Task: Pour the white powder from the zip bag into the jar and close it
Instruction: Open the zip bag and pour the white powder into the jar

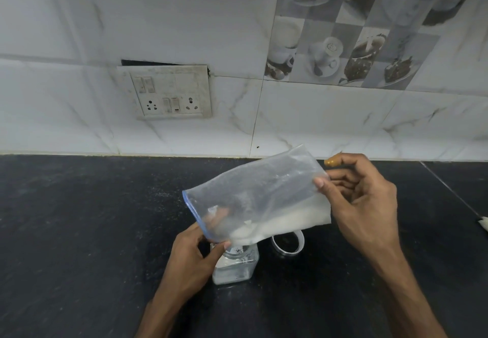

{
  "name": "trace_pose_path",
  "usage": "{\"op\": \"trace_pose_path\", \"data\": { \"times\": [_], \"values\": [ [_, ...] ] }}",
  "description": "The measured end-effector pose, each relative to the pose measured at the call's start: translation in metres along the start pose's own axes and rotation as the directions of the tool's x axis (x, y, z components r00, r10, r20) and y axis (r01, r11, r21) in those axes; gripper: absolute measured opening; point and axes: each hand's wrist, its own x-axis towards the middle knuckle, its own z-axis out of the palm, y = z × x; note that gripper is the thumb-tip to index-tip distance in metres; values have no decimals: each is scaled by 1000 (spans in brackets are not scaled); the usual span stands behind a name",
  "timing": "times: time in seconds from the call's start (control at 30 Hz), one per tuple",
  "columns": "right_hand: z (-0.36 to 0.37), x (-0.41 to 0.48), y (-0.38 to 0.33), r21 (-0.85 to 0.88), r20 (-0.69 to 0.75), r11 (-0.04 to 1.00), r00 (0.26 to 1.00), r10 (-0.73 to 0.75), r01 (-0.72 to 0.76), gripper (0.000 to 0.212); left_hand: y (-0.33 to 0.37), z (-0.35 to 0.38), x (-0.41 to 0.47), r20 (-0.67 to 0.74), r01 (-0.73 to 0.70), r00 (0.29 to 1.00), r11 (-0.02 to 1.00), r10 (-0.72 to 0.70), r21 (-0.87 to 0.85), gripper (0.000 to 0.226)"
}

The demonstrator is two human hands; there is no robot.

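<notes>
Zip bag (253,187) held tilted over the open jar (237,269): right hand (361,195) pinches its raised closed end, left hand (190,256) pinches the blue-zip mouth at the jar's opening, evidently to slide the white powder (290,223) down; clear lid (300,244) lies just beside

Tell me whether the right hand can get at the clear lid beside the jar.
Probably not yet: the right hand is pinching the zip bag, which hangs over the lid; otherwise nothing blocks it.
</notes>
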Motion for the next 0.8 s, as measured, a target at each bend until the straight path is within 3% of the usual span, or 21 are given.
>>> {"op": "trace_pose_path", "data": {
  "times": [0.3,0.47,0.67,0.8],
  "values": [
    [3,2,-1,-39,-5,999,999,-38,38,25,-3,1,0,-12,22,1000,999,-22,-23,72],
    [0,0,2,-102,50,993,997,-52,57,22,-5,1,0,1,13,1000,1000,-13,-19,59],
    [-10,-3,7,-172,207,973,971,-118,155,50,-4,1,0,-10,10,1000,999,-10,-32,56],
    [-13,-3,11,-115,149,988,985,-82,99,51,1,0,-1,-11,-7,1000,1000,7,-19,59]
  ]
}}
